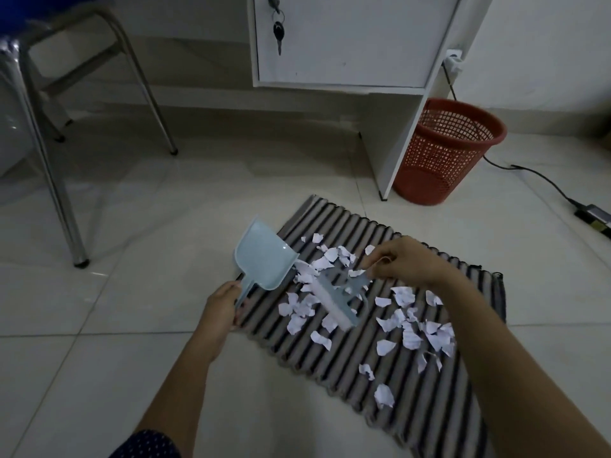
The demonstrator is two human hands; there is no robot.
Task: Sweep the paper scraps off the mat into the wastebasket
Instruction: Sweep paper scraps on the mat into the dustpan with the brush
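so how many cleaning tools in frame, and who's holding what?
2. The light-blue dustpan is in the left hand, tilted at the mat's left edge. The hand brush is in the right hand, down among the paper scraps.

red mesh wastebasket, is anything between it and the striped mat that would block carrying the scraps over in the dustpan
Nothing visible on the bare tile between the striped mat and the red mesh wastebasket. The white desk's side panel stands close against the basket's left, hiding part of it, so approach from the front or right.
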